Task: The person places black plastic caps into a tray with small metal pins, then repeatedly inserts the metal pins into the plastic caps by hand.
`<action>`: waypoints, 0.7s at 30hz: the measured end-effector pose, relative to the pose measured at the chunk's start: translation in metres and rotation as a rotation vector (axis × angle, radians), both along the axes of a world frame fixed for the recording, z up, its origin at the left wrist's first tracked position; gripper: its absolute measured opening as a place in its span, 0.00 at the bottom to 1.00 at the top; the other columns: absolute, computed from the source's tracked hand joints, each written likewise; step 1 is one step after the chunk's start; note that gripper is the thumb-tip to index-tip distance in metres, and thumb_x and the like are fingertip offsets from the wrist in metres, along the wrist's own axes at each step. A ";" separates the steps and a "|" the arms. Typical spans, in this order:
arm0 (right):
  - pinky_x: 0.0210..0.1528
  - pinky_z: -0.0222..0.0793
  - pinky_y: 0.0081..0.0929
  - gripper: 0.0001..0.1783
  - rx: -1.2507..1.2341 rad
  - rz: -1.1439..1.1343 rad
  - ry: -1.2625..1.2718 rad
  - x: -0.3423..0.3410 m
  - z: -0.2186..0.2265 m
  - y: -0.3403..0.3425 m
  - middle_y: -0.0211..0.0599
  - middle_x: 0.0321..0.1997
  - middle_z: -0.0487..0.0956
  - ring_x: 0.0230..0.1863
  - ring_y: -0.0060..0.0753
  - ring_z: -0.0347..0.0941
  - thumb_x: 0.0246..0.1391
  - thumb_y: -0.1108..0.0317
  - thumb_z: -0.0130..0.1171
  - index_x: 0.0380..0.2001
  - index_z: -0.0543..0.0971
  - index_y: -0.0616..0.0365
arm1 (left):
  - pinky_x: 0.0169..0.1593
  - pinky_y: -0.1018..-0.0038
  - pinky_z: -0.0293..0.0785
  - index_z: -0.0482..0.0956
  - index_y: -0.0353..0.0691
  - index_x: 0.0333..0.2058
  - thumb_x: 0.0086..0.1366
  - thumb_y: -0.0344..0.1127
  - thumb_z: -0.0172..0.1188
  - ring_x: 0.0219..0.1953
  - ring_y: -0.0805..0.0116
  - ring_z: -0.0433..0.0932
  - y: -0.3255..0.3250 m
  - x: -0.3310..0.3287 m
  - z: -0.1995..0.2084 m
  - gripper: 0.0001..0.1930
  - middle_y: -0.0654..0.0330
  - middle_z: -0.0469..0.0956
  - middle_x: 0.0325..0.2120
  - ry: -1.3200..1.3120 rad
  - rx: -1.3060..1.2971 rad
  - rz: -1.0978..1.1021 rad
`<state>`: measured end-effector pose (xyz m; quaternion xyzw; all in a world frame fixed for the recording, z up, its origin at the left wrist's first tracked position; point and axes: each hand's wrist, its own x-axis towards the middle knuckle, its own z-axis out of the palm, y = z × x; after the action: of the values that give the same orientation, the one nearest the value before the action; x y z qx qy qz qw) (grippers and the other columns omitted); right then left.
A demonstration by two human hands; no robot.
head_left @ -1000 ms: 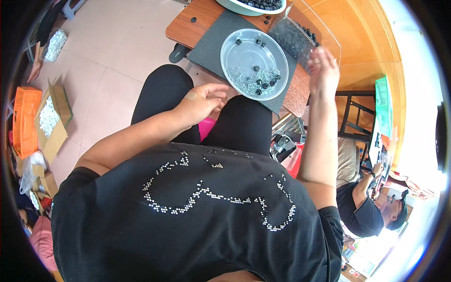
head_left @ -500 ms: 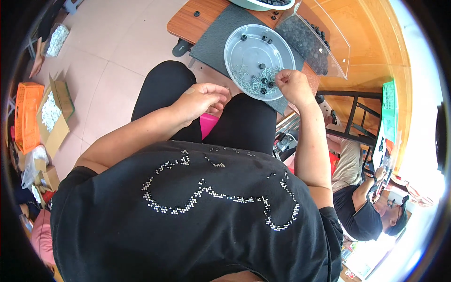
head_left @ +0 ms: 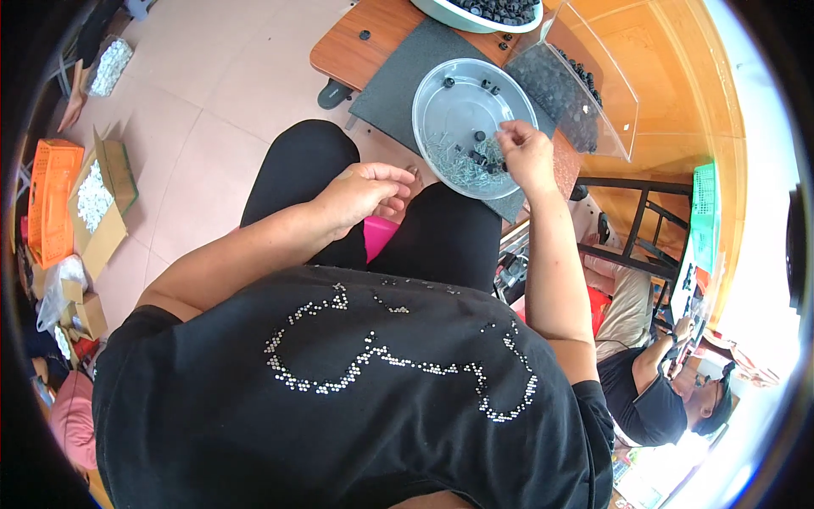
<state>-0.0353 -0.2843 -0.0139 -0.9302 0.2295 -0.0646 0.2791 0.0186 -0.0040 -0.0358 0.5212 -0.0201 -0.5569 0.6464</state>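
My right hand [head_left: 529,156] hangs over the right rim of a round clear plastic basin [head_left: 432,106], its thumb and fingertips pinched together. Whatever lies between those fingertips is too small to make out. Inside the basin is a tangle of thin, pale metal pieces [head_left: 449,161] like small screws or pins. Small black round parts [head_left: 480,136] lie among them and farther up the basin floor. Above my lap, my left hand [head_left: 365,193] is loosely curved with its fingers apart; nothing shows in it, though its palm is partly hidden.
A dark mat [head_left: 386,93] lies under the basin on a brown wooden table [head_left: 339,55]. Beyond stand a pale tub [head_left: 462,19] of black parts and a clear tilted box [head_left: 610,127]. Cartons [head_left: 102,237] and an orange crate [head_left: 55,199] stand left. Another person [head_left: 653,386] sits at right.
My right hand has risen slightly from the metal pieces toward the basin's right rim. My left hand stays nearly in place over my lap. The whole view has shifted slightly.
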 end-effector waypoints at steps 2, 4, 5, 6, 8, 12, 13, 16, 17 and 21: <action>0.37 0.72 0.32 0.13 -0.103 0.024 -0.070 0.012 -0.009 -0.018 0.48 0.30 0.79 0.32 0.40 0.77 0.44 0.71 0.61 0.36 0.79 0.62 | 0.42 0.77 0.72 0.74 0.37 0.47 0.65 0.29 0.48 0.36 0.74 0.75 -0.001 0.001 0.000 0.13 0.60 0.76 0.39 -0.017 0.031 -0.026; 0.46 0.70 0.37 0.17 -0.189 0.062 -0.084 0.026 -0.014 -0.024 0.53 0.39 0.77 0.40 0.47 0.76 0.44 0.71 0.59 0.41 0.77 0.62 | 0.42 0.77 0.72 0.74 0.37 0.47 0.65 0.29 0.48 0.36 0.74 0.75 -0.002 0.001 -0.001 0.13 0.59 0.76 0.39 -0.013 0.030 -0.027; 0.46 0.70 0.37 0.17 -0.191 0.061 -0.089 0.033 -0.018 -0.025 0.53 0.39 0.77 0.40 0.47 0.76 0.44 0.71 0.59 0.41 0.77 0.62 | 0.42 0.77 0.72 0.74 0.37 0.47 0.65 0.29 0.48 0.36 0.74 0.75 -0.002 0.001 -0.001 0.13 0.59 0.76 0.39 -0.006 0.031 -0.029; 0.48 0.69 0.38 0.18 -0.305 0.115 -0.124 0.043 -0.021 -0.021 0.53 0.39 0.77 0.41 0.49 0.74 0.44 0.72 0.59 0.41 0.77 0.62 | 0.42 0.77 0.72 0.74 0.37 0.47 0.65 0.29 0.48 0.36 0.74 0.75 -0.002 0.002 -0.002 0.13 0.59 0.76 0.39 -0.013 0.031 -0.024; 0.51 0.66 0.40 0.18 -0.461 0.174 -0.161 0.056 -0.026 -0.011 0.52 0.40 0.76 0.45 0.53 0.71 0.43 0.72 0.59 0.42 0.76 0.60 | 0.39 0.77 0.75 0.74 0.32 0.46 0.63 0.29 0.49 0.34 0.73 0.75 -0.001 0.001 -0.004 0.14 0.57 0.76 0.38 0.016 0.015 0.019; 0.50 0.67 0.40 0.17 -0.369 0.210 -0.183 0.067 -0.021 0.008 0.51 0.39 0.76 0.44 0.52 0.72 0.42 0.72 0.58 0.40 0.77 0.59 | 0.38 0.77 0.75 0.74 0.32 0.46 0.63 0.29 0.50 0.33 0.72 0.76 0.000 0.004 -0.010 0.14 0.56 0.77 0.38 0.026 0.018 0.036; 0.50 0.67 0.40 0.17 -0.372 0.219 -0.193 0.073 -0.017 0.006 0.51 0.39 0.76 0.44 0.52 0.72 0.42 0.72 0.58 0.40 0.77 0.59 | 0.38 0.77 0.75 0.74 0.32 0.46 0.63 0.29 0.50 0.33 0.72 0.76 0.000 0.006 -0.009 0.14 0.56 0.77 0.38 0.018 0.015 0.047; 0.46 0.68 0.38 0.14 -0.450 0.174 -0.440 0.093 0.008 -0.002 0.47 0.34 0.77 0.40 0.49 0.72 0.42 0.74 0.58 0.37 0.78 0.60 | 0.38 0.77 0.75 0.74 0.31 0.46 0.62 0.29 0.51 0.33 0.72 0.75 -0.002 0.009 -0.006 0.14 0.56 0.77 0.37 0.047 0.018 0.064; 0.46 0.68 0.39 0.14 -0.416 0.148 -0.446 0.101 0.018 -0.004 0.46 0.32 0.76 0.38 0.49 0.72 0.43 0.73 0.58 0.38 0.78 0.60 | 0.38 0.77 0.75 0.74 0.31 0.46 0.62 0.29 0.51 0.33 0.72 0.75 -0.002 0.009 -0.006 0.14 0.56 0.77 0.37 0.041 0.015 0.067; 0.48 0.67 0.37 0.17 -0.394 0.092 -0.408 0.126 0.036 -0.011 0.46 0.36 0.76 0.41 0.47 0.72 0.44 0.71 0.61 0.41 0.77 0.61 | 0.41 0.76 0.74 0.74 0.35 0.46 0.63 0.27 0.49 0.36 0.72 0.75 -0.001 0.014 -0.010 0.13 0.58 0.76 0.39 0.072 0.026 0.040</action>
<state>0.0908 -0.2950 0.0222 -0.9437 0.1093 -0.2810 0.1359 0.0323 -0.0053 -0.0457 0.5096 0.0210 -0.5625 0.6508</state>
